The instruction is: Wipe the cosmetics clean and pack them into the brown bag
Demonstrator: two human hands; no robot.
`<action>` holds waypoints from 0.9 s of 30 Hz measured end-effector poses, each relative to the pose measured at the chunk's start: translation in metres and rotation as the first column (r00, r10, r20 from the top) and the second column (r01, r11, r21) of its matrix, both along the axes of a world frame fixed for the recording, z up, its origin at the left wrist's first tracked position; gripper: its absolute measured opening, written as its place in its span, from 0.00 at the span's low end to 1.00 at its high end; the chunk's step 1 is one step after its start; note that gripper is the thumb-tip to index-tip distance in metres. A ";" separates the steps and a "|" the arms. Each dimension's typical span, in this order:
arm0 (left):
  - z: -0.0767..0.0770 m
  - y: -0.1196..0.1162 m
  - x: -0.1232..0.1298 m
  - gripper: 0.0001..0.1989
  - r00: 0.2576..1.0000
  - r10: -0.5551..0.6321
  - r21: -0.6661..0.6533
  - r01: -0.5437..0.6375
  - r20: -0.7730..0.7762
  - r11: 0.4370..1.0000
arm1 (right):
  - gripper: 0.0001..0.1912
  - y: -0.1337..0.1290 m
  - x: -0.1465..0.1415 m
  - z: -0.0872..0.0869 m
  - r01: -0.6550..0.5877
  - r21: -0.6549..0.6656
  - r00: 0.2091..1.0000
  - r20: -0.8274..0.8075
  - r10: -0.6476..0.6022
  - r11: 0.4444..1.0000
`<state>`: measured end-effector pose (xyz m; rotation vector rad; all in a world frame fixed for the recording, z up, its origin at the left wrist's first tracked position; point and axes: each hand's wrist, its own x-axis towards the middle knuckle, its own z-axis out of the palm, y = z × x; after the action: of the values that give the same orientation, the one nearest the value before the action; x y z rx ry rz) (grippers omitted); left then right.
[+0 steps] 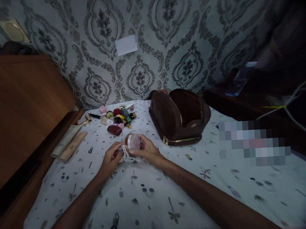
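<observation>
My right hand [150,150] grips a round cosmetic jar [133,142], brownish with a clear, pale top, tilted toward me above the table. My left hand [112,158] is closed around a crumpled white cloth [126,156], which lies against the jar's left and lower side. Beyond my hands sits a cluster of small cosmetics, among them a dark red case [114,130], a green bottle [125,113] and a black pen [94,116]. To the right, a brown leather bag [166,119] stands with its zipped top gaping.
Two long tubes, one greenish [67,142] and one beige [74,146], lie along the left edge beside a wooden panel [25,117]. A patterned white cloth [153,210] covers the table. A water bottle [240,79] and cables are at the right. The patterned wall borders the back.
</observation>
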<state>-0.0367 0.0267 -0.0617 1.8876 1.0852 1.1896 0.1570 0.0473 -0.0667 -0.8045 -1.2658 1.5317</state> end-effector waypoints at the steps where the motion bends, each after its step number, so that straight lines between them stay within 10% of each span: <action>1: 0.000 0.001 0.000 0.16 1.000 -0.006 -0.002 0.006 0.027 1.000 | 0.35 -0.001 0.001 0.000 -0.009 -0.003 1.000 0.003 0.009 1.000; 6: -0.001 0.003 -0.002 0.16 0.998 -0.036 0.012 0.035 0.056 0.999 | 0.46 -0.002 0.002 0.000 -0.084 -0.068 0.993 -0.094 0.077 0.994; 27: 0.000 0.003 -0.003 0.19 0.997 0.059 0.049 -0.057 -0.057 0.997 | 0.37 -0.003 0.006 0.012 -0.163 -0.186 0.906 -0.417 0.072 0.969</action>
<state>-0.0396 0.0298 -0.0612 1.9495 1.1599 1.2089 0.1629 0.0447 -0.0545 -0.5075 -0.8589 1.8461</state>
